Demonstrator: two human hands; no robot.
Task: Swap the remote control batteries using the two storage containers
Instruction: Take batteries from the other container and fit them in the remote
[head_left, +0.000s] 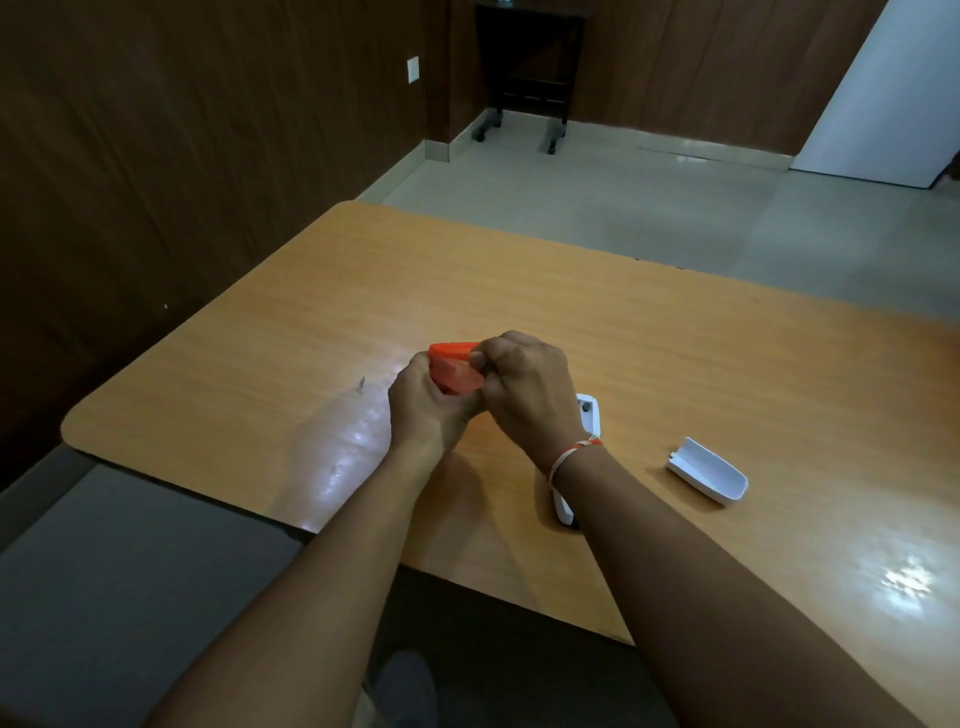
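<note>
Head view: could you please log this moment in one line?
both hands grip orange container | remote, cover on table

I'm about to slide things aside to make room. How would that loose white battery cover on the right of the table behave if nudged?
The battery cover looks like a thin, hollow plastic shell, so probably very light and stiff. It lies hollow side up on its curved back, so it may rock or spin. The table is glossy, so it would likely skid easily.
</note>
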